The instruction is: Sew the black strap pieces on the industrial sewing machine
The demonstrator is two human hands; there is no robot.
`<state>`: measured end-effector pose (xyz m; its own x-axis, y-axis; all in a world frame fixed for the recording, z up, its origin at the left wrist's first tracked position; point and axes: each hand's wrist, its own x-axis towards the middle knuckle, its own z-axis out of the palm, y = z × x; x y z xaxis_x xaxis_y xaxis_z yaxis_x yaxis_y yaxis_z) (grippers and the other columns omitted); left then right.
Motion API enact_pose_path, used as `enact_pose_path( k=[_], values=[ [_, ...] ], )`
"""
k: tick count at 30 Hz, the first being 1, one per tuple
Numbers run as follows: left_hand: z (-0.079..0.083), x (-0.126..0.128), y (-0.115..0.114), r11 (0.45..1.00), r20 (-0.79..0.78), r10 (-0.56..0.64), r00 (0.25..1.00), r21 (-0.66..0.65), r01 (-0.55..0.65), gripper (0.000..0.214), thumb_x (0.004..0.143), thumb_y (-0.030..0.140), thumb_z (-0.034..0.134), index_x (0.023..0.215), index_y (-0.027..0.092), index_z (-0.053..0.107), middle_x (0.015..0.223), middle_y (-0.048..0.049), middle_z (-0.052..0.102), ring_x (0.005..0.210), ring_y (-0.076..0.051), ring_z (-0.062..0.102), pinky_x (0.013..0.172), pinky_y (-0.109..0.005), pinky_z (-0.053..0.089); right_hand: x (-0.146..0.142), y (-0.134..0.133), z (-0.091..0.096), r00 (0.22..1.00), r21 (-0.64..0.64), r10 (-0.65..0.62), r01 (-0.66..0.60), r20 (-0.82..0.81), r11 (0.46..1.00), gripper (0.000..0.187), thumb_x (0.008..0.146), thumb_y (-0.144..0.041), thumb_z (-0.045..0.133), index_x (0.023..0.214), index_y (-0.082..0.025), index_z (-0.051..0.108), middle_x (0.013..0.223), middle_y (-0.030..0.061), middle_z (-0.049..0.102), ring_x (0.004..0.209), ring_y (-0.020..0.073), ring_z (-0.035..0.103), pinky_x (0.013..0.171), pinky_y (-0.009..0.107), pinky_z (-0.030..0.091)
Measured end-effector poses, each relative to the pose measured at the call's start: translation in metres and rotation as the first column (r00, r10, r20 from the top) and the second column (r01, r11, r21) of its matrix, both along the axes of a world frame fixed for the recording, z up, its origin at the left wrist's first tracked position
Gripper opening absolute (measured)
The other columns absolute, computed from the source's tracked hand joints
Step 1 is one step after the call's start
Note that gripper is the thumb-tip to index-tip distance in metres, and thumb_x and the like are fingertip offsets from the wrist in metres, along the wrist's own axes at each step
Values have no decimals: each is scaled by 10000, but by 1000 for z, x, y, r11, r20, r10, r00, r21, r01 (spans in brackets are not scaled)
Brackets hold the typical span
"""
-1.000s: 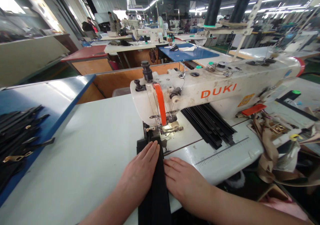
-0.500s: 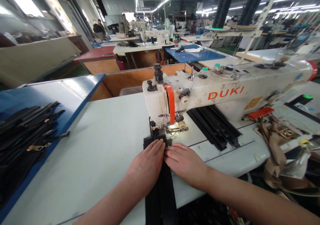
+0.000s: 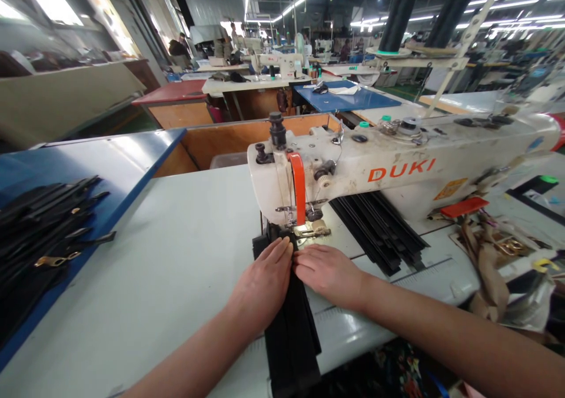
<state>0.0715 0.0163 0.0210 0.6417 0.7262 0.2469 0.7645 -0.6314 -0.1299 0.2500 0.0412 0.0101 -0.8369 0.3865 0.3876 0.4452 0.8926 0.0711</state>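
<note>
A long black fabric strip (image 3: 293,333) runs from under the presser foot of the white sewing machine (image 3: 348,162) toward me, its near part hanging past the table's front edge. My left hand (image 3: 265,277) lies over the strip just in front of the needle area, fingers together and pressed on it. From the right side, my right hand (image 3: 324,271) grips the strip's edge with bent fingers, its fingertips close to the left hand's. Both thumbs are mostly hidden. The needle tip is hard to make out behind the orange guard (image 3: 298,189).
Under the machine arm lies a stack of black strips (image 3: 379,230). Black pieces with gold-coloured zipper pulls (image 3: 57,259) lie on the blue table (image 3: 145,145) at left. Black thread cones (image 3: 399,18) stand above the machine; tan straps (image 3: 488,274) and hardware lie at right.
The black strip has moved a little farther toward the machine, and its near end has swung right. Both hands stay at almost the same spot by the needle. The view has shifted slightly.
</note>
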Motion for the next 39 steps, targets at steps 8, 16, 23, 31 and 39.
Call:
enact_pose_path(
  k=[8,16,23,31,39],
  values=[
    [-2,0,11,996,57,-31,998,87,26,358,893,63,352,1104,-11,631,1124,-195,669,1098,-248,609,996,-357,474,1,7,-1,999,-41,-4,2,-48,999,151,914,-121,520,816,-136,634,909,85,681,867,198,621,880,320,488],
    [-5,-2,14,995,67,-63,996,86,57,370,891,74,345,1109,30,641,1114,-178,674,1123,-249,591,996,-379,480,1,10,-2,997,-61,-11,7,-77,998,154,908,-109,526,801,-132,634,892,89,675,848,202,622,866,332,495],
    [-5,0,15,995,64,-44,997,89,38,358,886,76,366,1112,15,638,1135,-189,666,1122,-251,594,1002,-382,471,1,12,-6,994,-95,-19,9,-106,995,153,919,-117,526,848,-128,661,933,86,695,881,197,637,883,324,490],
    [0,4,-67,994,18,-28,999,102,26,406,947,265,363,1198,43,592,1270,-159,602,1149,-258,581,892,-363,549,27,-31,-5,969,-196,-125,83,-213,977,254,952,-127,421,1067,-107,646,1107,110,676,1024,206,612,931,347,472],
    [-4,-9,-106,973,37,-228,973,57,226,368,918,105,360,1176,147,620,1239,-87,631,1180,-200,559,944,-284,509,45,-87,-1,947,-372,-41,-85,-318,924,213,903,-109,454,1036,-115,620,1055,131,658,1087,211,558,971,349,450]
  ],
)
